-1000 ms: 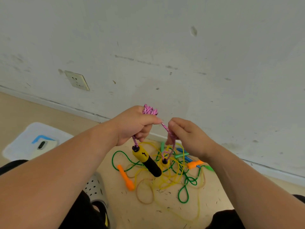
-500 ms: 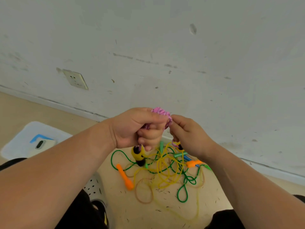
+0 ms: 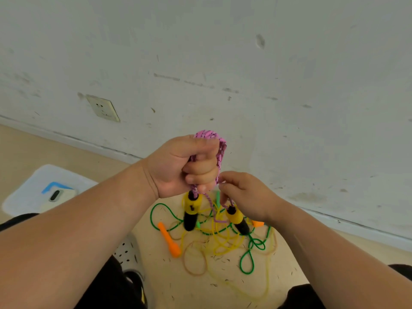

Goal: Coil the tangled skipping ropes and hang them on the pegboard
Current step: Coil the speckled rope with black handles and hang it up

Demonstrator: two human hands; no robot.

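Pink rope (image 3: 219, 150) bundled in my left hand (image 3: 185, 168), held up before the wall — floor tangle below.

On the floor under my hands, a green rope (image 3: 247, 262), a yellow rope (image 3: 225, 244) and an orange handle (image 3: 169, 240) lie tangled, partly hidden by two yellow-and-black handles (image 3: 192, 210) dangling from the pink rope. Wall socket (image 3: 103, 108) upper left; white tray (image 3: 26, 192) carrying a phone (image 3: 56, 195) at the left edge; perforated shoe (image 3: 127, 250) beside my left forearm. Left hand fisted around the gathered pink loops, thumb across the top, loops protruding above the fist. Right hand (image 3: 245, 197), just below and beside it, pinches one pink strand between thumb and forefinger — remaining fingers curled.
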